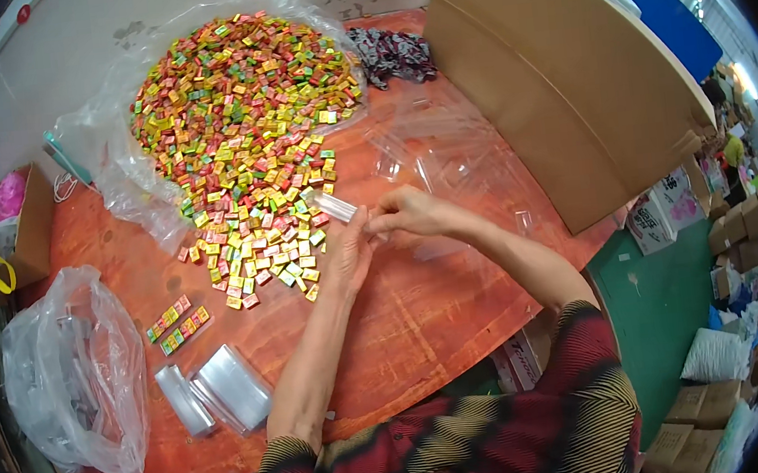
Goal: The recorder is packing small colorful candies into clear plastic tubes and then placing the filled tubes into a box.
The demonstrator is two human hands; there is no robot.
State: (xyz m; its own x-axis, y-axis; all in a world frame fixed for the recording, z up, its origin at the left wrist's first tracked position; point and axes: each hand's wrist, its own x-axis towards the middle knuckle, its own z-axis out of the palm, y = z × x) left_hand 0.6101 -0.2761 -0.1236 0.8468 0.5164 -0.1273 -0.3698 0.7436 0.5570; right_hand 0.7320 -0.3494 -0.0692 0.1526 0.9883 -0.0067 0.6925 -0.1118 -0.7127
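Observation:
A narrow clear plastic piece [336, 206], perhaps a sleeve or small tray, juts up from between my hands. My left hand [349, 254] is closed around its lower end. Against it, my right hand [410, 212] pinches the near end with thumb and fingers together. Just beyond and to the left spreads a big heap of small wrapped blocks [246, 112], like candies, in yellow, red, orange and green. Two short packed rows of the same blocks [184, 331] lie farther left. Nearer me are stacks of flat clear plastic sleeves [231, 388].
The heap rests partly on clear plastic sheeting [113, 163] over an orange-red table [407, 326]. A crumpled clear bag [75, 375] sits at the left edge, below a cardboard box [31, 218]. Clear plastic pieces [446, 169] lie right, beside a tall cardboard panel [556, 70]. Dark patterned cloth [392, 55] lies behind.

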